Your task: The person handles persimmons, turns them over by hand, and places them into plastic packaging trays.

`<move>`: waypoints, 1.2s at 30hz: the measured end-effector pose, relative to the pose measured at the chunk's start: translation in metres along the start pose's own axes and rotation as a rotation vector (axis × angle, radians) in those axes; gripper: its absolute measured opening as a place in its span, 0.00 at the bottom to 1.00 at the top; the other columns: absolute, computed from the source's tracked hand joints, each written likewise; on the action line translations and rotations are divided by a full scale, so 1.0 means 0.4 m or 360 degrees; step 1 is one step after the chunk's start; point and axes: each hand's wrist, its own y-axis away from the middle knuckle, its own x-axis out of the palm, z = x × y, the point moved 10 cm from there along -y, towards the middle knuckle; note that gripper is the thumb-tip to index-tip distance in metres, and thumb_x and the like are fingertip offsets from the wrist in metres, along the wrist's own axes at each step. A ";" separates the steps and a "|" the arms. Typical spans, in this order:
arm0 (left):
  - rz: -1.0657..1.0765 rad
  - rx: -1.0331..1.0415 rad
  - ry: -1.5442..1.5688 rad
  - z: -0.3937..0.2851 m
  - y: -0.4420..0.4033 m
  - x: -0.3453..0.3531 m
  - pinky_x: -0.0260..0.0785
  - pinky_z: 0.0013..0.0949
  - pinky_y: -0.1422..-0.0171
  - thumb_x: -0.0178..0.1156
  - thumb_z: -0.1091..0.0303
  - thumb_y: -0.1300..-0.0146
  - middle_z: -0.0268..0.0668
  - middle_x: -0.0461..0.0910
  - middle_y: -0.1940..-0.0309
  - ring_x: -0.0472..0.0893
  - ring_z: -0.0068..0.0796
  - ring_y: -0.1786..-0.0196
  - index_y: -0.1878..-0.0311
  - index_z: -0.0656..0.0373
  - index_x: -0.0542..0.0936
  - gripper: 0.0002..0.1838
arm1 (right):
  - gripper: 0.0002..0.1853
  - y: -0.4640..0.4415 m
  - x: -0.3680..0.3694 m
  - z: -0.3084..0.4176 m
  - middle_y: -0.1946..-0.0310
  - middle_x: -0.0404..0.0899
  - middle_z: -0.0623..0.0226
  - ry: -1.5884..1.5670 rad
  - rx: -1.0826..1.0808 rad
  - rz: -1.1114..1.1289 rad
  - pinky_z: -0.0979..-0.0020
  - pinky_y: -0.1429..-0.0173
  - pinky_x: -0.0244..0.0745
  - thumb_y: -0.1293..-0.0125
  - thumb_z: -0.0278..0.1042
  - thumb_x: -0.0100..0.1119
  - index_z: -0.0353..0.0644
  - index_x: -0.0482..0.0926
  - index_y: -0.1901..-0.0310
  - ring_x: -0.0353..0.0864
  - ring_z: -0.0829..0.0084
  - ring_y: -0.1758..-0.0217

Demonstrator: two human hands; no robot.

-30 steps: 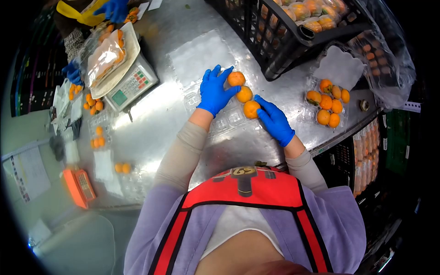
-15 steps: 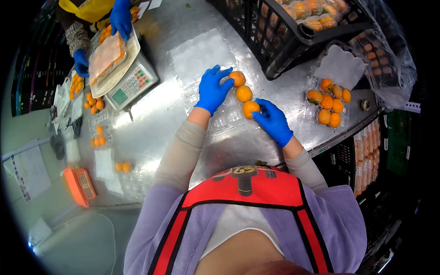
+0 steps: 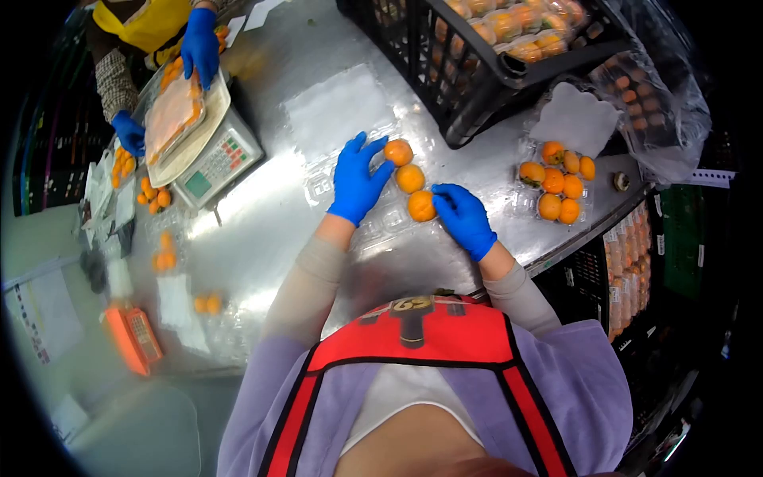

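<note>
Three orange persimmons, a far one (image 3: 398, 153), a middle one (image 3: 410, 179) and a near one (image 3: 422, 205), form a row over the right part of a clear plastic tray (image 3: 388, 226). My blue-gloved left hand (image 3: 358, 181) has its index finger and thumb at the left side of the far persimmon. On the opposite side, my gloved right hand (image 3: 466, 221) closes its fingertips against the near persimmon. The middle one lies between them. Behind the left hand is the tray's lid with a white pad (image 3: 338, 103).
A black crate (image 3: 469, 79) of packed fruit stands at the back. To the right lies a tray of persimmons (image 3: 563, 183). A co-worker's gloved hand (image 3: 200, 48) is over a pack (image 3: 173, 115) on a scale (image 3: 214, 163). An orange device (image 3: 137, 338) sits at the left edge.
The whole view has shifted slightly. Both my hands keep about the same place at the row of persimmons. The co-worker's hand stays by the pack on the scale.
</note>
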 end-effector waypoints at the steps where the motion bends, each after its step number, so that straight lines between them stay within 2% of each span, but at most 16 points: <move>1: -0.0013 -0.0014 0.0042 -0.001 0.001 -0.011 0.59 0.46 0.33 0.65 0.56 0.44 0.52 0.67 0.37 0.66 0.53 0.35 0.41 0.48 0.75 0.27 | 0.14 -0.003 -0.001 0.001 0.61 0.80 0.63 0.0018 -0.0004 0.0034 0.74 0.55 0.75 0.37 0.37 0.60 0.41 0.78 0.52 0.81 0.73 0.62; 3: -0.0040 0.0008 -0.0011 -0.001 0.007 -0.043 0.57 0.46 0.31 0.65 0.57 0.44 0.52 0.66 0.37 0.65 0.53 0.34 0.38 0.52 0.72 0.30 | 0.15 -0.008 -0.016 0.004 0.61 0.80 0.63 0.0025 0.0014 0.0004 0.74 0.55 0.75 0.36 0.38 0.60 0.41 0.78 0.51 0.81 0.73 0.62; 5: -0.0341 -0.0036 -0.0088 0.027 0.030 -0.135 0.54 0.42 0.29 0.64 0.62 0.42 0.51 0.64 0.35 0.62 0.49 0.31 0.34 0.53 0.67 0.32 | 0.15 -0.007 -0.015 0.009 0.60 0.80 0.62 0.0011 0.0034 0.0001 0.74 0.55 0.75 0.36 0.38 0.60 0.41 0.78 0.51 0.80 0.73 0.62; 9: -0.0632 -0.0355 0.0066 0.185 0.141 -0.248 0.54 0.42 0.29 0.65 0.67 0.44 0.50 0.65 0.36 0.62 0.45 0.31 0.33 0.58 0.64 0.36 | 0.17 -0.006 -0.072 0.040 0.57 0.80 0.63 -0.0048 0.0003 -0.0065 0.75 0.55 0.74 0.36 0.36 0.60 0.40 0.77 0.47 0.79 0.76 0.61; 11: -0.0433 -0.0819 0.0818 0.320 0.223 -0.180 0.61 0.38 0.32 0.63 0.70 0.41 0.48 0.66 0.37 0.65 0.36 0.34 0.29 0.58 0.57 0.38 | 0.17 0.001 -0.109 0.083 0.54 0.80 0.65 -0.0642 0.0031 -0.0001 0.76 0.52 0.73 0.35 0.32 0.59 0.37 0.76 0.46 0.78 0.78 0.58; 16: -0.0205 -0.0615 0.0849 0.190 0.296 -0.131 0.59 0.36 0.32 0.61 0.72 0.40 0.45 0.61 0.32 0.66 0.38 0.34 0.28 0.57 0.54 0.39 | 0.15 -0.031 -0.435 0.396 0.47 0.77 0.62 -0.0724 -0.0649 -0.0449 0.73 0.41 0.70 0.32 0.27 0.51 0.35 0.73 0.44 0.77 0.74 0.48; 17: -0.0205 -0.0605 0.0861 0.177 0.300 -0.124 0.59 0.36 0.32 0.61 0.72 0.40 0.45 0.61 0.32 0.66 0.38 0.34 0.28 0.57 0.54 0.39 | 0.15 -0.059 -0.504 0.443 0.47 0.76 0.62 -0.0430 -0.0928 -0.0516 0.72 0.41 0.70 0.31 0.26 0.50 0.35 0.73 0.44 0.77 0.72 0.49; 18: -0.0189 -0.0596 0.0910 0.162 0.302 -0.111 0.58 0.37 0.32 0.60 0.72 0.40 0.45 0.60 0.32 0.66 0.38 0.34 0.28 0.58 0.54 0.39 | 0.15 -0.077 -0.554 0.480 0.49 0.77 0.62 -0.0467 -0.0857 -0.0705 0.74 0.42 0.70 0.31 0.27 0.50 0.35 0.73 0.44 0.78 0.74 0.50; 21: -0.0087 -0.0450 0.0852 0.117 0.306 -0.070 0.56 0.39 0.29 0.60 0.67 0.39 0.46 0.59 0.30 0.63 0.41 0.31 0.28 0.61 0.54 0.38 | 0.16 -0.194 -0.658 0.575 0.53 0.80 0.64 -0.0167 -0.1009 -0.0716 0.77 0.46 0.70 0.32 0.29 0.53 0.36 0.75 0.44 0.78 0.75 0.53; 23: 0.0048 -0.0265 0.0465 0.070 0.299 -0.062 0.56 0.39 0.29 0.60 0.66 0.40 0.47 0.59 0.31 0.63 0.43 0.31 0.29 0.61 0.55 0.38 | 0.18 -0.302 -0.691 0.620 0.50 0.78 0.64 0.0157 -0.1141 -0.0643 0.74 0.44 0.69 0.32 0.36 0.55 0.36 0.75 0.45 0.77 0.74 0.48; 25: -0.0028 -0.0301 0.0460 0.068 0.314 -0.062 0.56 0.39 0.29 0.60 0.65 0.40 0.47 0.59 0.31 0.63 0.44 0.31 0.29 0.62 0.55 0.38 | 0.15 -0.405 -0.688 0.653 0.59 0.83 0.57 0.0279 -0.1087 -0.0645 0.67 0.50 0.74 0.37 0.37 0.59 0.43 0.80 0.50 0.81 0.65 0.57; 29: -0.0148 -0.0339 0.0256 0.071 0.359 -0.113 0.58 0.40 0.31 0.62 0.66 0.42 0.45 0.62 0.32 0.65 0.44 0.32 0.31 0.62 0.59 0.37 | 0.13 -0.615 -0.636 0.687 0.64 0.83 0.60 0.1037 -0.0942 -0.0569 0.67 0.53 0.75 0.38 0.36 0.54 0.39 0.82 0.57 0.82 0.70 0.61; 31: -0.0214 -0.0421 0.0284 0.093 0.396 -0.155 0.59 0.40 0.31 0.62 0.66 0.42 0.45 0.62 0.32 0.66 0.44 0.33 0.32 0.61 0.60 0.36 | 0.14 -0.713 -0.601 0.685 0.67 0.84 0.59 0.1296 -0.0674 -0.0493 0.67 0.54 0.75 0.40 0.39 0.54 0.38 0.83 0.61 0.82 0.67 0.62; 32: -0.0270 -0.0476 0.0313 0.107 0.417 -0.180 0.60 0.39 0.32 0.62 0.67 0.43 0.44 0.63 0.32 0.67 0.43 0.34 0.32 0.61 0.61 0.35 | 0.15 -0.795 -0.596 0.646 0.68 0.84 0.56 0.1144 -0.0611 -0.0422 0.66 0.55 0.76 0.41 0.41 0.54 0.39 0.83 0.62 0.83 0.64 0.63; 35: -0.0360 -0.0663 0.0330 0.149 0.482 -0.233 0.61 0.39 0.33 0.62 0.69 0.44 0.41 0.63 0.32 0.68 0.41 0.35 0.33 0.61 0.62 0.35 | 0.15 -0.949 -0.550 0.607 0.70 0.83 0.56 0.1516 -0.0684 -0.0378 0.65 0.58 0.77 0.44 0.41 0.57 0.38 0.83 0.63 0.83 0.64 0.65; 36: -0.0379 -0.0737 0.0355 0.159 0.502 -0.244 0.61 0.39 0.34 0.61 0.70 0.43 0.40 0.62 0.32 0.68 0.39 0.36 0.33 0.60 0.63 0.33 | 0.16 -0.943 -0.526 0.605 0.70 0.82 0.56 0.1491 -0.0461 -0.0330 0.64 0.60 0.77 0.45 0.43 0.58 0.38 0.82 0.62 0.84 0.64 0.66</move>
